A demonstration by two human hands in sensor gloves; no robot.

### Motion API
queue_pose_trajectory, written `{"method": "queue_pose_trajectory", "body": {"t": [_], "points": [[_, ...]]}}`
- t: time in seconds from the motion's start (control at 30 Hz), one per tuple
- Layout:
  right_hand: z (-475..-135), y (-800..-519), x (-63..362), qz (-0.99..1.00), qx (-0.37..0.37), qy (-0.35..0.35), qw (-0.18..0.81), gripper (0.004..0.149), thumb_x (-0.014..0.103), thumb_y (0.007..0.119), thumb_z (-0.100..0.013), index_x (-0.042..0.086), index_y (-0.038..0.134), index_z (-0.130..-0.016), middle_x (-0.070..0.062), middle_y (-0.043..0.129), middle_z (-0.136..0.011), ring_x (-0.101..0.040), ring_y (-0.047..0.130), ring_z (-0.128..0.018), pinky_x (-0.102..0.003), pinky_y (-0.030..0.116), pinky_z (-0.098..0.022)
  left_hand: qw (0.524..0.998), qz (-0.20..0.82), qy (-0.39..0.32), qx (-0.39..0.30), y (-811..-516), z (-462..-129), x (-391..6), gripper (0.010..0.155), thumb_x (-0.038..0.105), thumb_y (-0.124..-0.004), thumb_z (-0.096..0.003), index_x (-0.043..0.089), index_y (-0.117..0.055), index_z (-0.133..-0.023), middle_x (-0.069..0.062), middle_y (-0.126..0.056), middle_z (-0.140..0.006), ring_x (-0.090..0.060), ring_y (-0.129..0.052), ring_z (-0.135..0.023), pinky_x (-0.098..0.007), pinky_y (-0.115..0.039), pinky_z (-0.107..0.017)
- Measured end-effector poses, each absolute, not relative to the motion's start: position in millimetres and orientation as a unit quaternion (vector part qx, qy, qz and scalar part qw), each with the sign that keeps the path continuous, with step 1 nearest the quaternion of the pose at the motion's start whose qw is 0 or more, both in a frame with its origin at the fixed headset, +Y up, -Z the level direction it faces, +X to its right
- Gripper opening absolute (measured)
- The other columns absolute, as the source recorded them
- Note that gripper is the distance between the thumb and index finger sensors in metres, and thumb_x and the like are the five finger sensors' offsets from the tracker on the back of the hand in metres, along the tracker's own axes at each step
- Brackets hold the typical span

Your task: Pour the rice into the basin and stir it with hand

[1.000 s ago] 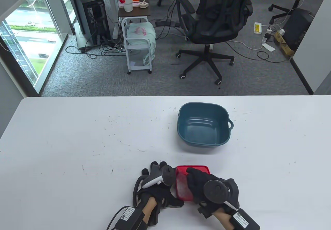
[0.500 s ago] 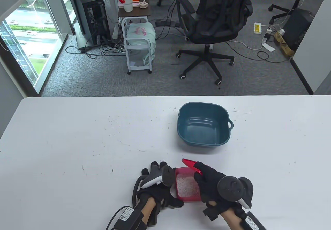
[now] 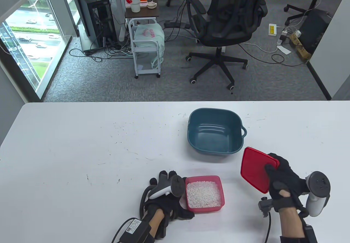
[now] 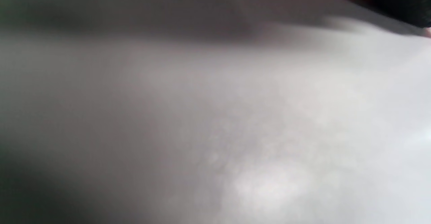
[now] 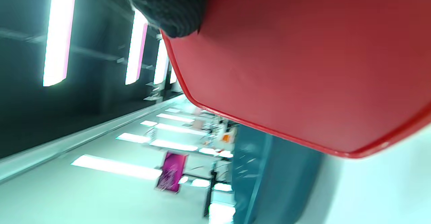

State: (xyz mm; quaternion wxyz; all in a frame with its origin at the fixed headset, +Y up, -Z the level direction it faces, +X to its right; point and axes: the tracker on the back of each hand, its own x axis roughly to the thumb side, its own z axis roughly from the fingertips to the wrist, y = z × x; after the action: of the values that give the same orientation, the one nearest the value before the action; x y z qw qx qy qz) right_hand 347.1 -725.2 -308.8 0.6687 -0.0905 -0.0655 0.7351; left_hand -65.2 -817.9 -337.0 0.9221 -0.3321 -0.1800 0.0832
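- White table (image 3: 82, 150), office floor behind.
- My right hand (image 3: 281, 180) pinches the red lid (image 3: 254, 172), off to the right.
- Rice box (image 3: 204, 193) sits uncovered, touching my left hand (image 3: 166, 196); grip there hidden, can't tell.
- Basin (image 3: 216, 131) lies straight beyond the box; left is nearer.

White rice (image 3: 203, 194) filled a pink-red container (image 3: 221, 196); at its two o'clock a solid red lid (image 3: 255, 172) showed against a black glove (image 3: 283, 181). At twelve o'clock sat a dark teal basin (image 3: 215, 131) on a white, speckled table (image 3: 82, 150).
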Motion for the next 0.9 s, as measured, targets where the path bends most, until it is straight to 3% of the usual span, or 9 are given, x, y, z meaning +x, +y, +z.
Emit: {"method": "queue_pose_trajectory", "body": {"t": [0.23, 0.4, 0.7, 0.8, 0.9], "points": [[-315, -779, 383, 0.674, -0.226, -0.005, 0.703, 0.052, 0.02, 0.088, -0.03, 0.002, 0.079, -0.078, -0.025, 0.092, -0.07, -0.043, 0.108, -0.043, -0.046, 0.095, -0.025, 0.922, 0.083, -0.181, -0.333, -818, -337, -66, 0.127, 0.081, -0.076, -0.0194, 0.038, 0.005, -0.107, -0.017, 0.022, -0.108, -0.056, 0.02, -0.095, -0.08, 0.003, -0.058], [-316, -788, 390, 0.692, -0.272, 0.0, 0.668, 0.052, 0.022, 0.088, -0.03, 0.002, 0.079, -0.077, -0.026, 0.092, -0.07, -0.043, 0.108, -0.041, -0.044, 0.096, -0.022, 0.922, 0.084, -0.181, -0.333, -818, -337, -66, 0.127, 0.081, -0.076, -0.0194, 0.038, 0.005, -0.107, -0.016, 0.022, -0.108, -0.056, 0.02, -0.095, -0.08, 0.003, -0.058], [-317, -778, 398, 0.813, -0.351, 0.057, 0.461, 0.064, 0.034, 0.089, -0.03, 0.001, 0.071, -0.082, -0.028, 0.078, -0.08, -0.041, 0.095, -0.047, -0.051, 0.083, -0.031, 0.921, 0.085, -0.183, -0.333, -819, -336, -67, 0.126, 0.081, -0.075, -0.0203, 0.037, 0.005, -0.107, -0.016, 0.022, -0.108, -0.055, 0.02, -0.095, -0.079, 0.003, -0.059], [-318, -771, 395, 0.858, -0.379, 0.082, 0.336, 0.067, 0.038, 0.087, -0.029, 0.001, 0.069, -0.082, -0.027, 0.069, -0.085, -0.041, 0.086, -0.054, -0.058, 0.075, -0.041, 0.921, 0.085, -0.183, -0.333, -819, -336, -67, 0.126, 0.081, -0.075, -0.0205, 0.037, 0.005, -0.107, -0.016, 0.022, -0.108, -0.055, 0.02, -0.095, -0.079, 0.003, -0.059], [-319, -772, 394, 0.864, -0.386, 0.085, 0.311, 0.067, 0.04, 0.087, -0.028, 0.001, 0.071, -0.08, -0.027, 0.067, -0.085, -0.042, 0.082, -0.057, -0.062, 0.07, -0.043, 0.921, 0.085, -0.183, -0.333, -819, -336, -67, 0.125, 0.081, -0.075, -0.0209, 0.037, 0.004, -0.108, -0.016, 0.021, -0.108, -0.055, 0.02, -0.095, -0.079, 0.003, -0.059]]}}
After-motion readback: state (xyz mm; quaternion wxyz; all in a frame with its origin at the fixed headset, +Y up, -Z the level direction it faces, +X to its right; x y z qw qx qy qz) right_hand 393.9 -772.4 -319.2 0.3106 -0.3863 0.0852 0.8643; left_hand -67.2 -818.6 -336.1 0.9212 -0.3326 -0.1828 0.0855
